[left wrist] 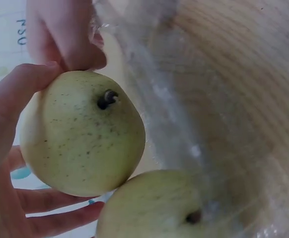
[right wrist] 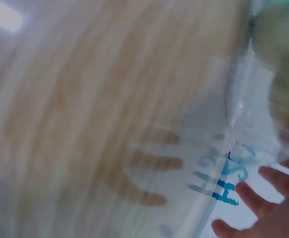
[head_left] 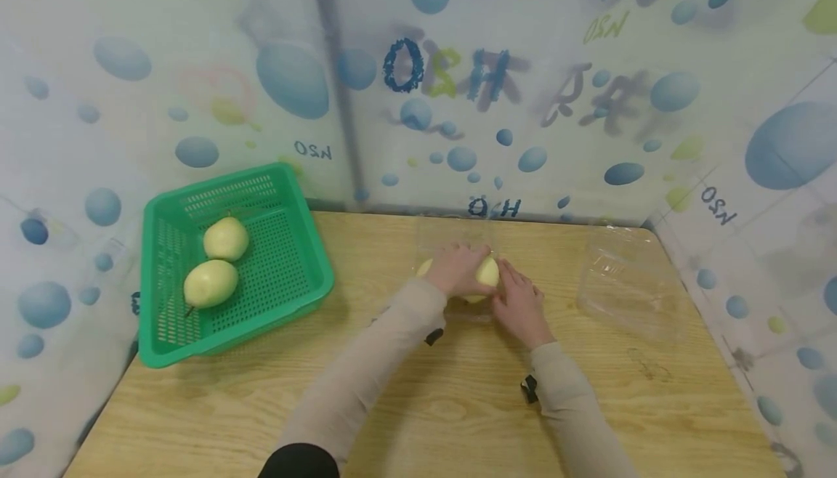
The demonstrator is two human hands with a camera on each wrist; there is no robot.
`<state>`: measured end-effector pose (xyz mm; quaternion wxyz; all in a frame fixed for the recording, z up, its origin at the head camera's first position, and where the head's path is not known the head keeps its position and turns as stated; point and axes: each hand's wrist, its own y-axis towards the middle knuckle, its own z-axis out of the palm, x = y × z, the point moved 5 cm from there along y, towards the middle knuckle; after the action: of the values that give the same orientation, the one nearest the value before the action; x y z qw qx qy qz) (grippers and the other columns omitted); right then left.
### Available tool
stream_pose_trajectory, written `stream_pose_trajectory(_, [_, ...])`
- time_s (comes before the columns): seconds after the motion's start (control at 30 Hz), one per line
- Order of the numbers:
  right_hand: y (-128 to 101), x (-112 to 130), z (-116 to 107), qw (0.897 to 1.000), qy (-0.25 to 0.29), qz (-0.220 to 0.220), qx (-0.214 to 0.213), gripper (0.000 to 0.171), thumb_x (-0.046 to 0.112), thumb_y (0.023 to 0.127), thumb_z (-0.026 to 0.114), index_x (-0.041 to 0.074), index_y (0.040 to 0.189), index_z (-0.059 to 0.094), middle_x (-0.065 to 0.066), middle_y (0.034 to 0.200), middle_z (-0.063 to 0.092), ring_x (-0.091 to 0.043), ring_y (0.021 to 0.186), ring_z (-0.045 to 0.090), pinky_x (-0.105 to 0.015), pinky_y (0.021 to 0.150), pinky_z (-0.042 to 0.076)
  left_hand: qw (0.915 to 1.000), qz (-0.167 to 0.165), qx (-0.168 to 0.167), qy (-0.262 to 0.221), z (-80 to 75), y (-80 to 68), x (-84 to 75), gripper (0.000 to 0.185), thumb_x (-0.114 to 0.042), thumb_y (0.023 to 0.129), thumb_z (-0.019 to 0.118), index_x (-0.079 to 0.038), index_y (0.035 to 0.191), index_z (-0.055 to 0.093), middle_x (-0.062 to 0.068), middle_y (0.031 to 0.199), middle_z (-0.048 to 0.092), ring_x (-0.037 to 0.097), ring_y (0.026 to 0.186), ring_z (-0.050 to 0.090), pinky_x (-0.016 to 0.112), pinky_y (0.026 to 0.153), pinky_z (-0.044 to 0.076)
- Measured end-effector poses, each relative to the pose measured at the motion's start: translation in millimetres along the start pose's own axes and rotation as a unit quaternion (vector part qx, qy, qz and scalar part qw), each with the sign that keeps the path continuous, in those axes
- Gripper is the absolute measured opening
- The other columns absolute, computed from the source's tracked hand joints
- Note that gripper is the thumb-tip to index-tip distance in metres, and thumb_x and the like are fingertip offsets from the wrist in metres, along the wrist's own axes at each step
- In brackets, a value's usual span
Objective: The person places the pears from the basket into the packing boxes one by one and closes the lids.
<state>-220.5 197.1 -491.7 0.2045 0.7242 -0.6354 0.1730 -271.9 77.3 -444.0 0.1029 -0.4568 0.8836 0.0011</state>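
My left hand (head_left: 463,271) curls its thumb and fingers round a pale yellow-green pear (left wrist: 85,139) with a short dark stem. A second pear (left wrist: 152,208) lies against it, partly covered by that hand in the head view. Both are at a clear plastic box (head_left: 451,231) near the table's back edge. On the box's right side, my right hand (head_left: 519,307) rests with its fingers extended, the fingertips close to the held pear. In the right wrist view, the fingers (right wrist: 256,201) are spread beside the clear plastic wall.
A green plastic basket (head_left: 320,267) at the left holds two more pears (head_left: 226,239). Another clear plastic container (head_left: 624,282) stands at the right. Patterned sheeting (head_left: 418,151) rises behind the wooden table (head_left: 445,420) and along its sides.
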Motion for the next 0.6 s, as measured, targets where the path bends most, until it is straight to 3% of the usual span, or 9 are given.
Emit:
stream_pose_trajectory(0.27, [1.8,-9.0,-6.0,0.997,0.039,-0.039,0.051,0.068,0.017,0.093,0.056,0.006,0.152,0.025,-0.017,0.155,0.024,-0.051,0.133,0.026,-0.078,0.095,0.020,0.9992,-0.016,0.013,0.035,14.3,4.3,0.7,0.083,-0.067,0.081,0.061,-0.019,0.146,0.041,0.009,0.131,0.058,0.029,0.116,0.056,0.047,0.094,0.047])
stream_pose_trajectory(0.6, [-1.2,-13.2,-10.7,0.995,0.020,-0.060,0.071,0.065,0.031,0.099,0.050,0.009,0.153,0.023,-0.015,0.156,0.023,-0.049,0.134,0.025,-0.076,0.097,0.019,0.9968,-0.034,0.039,0.061,17.8,3.4,-0.5,0.080,-0.068,0.084,0.057,-0.019,0.145,0.041,0.009,0.131,0.059,0.029,0.117,0.056,0.049,0.099,0.041])
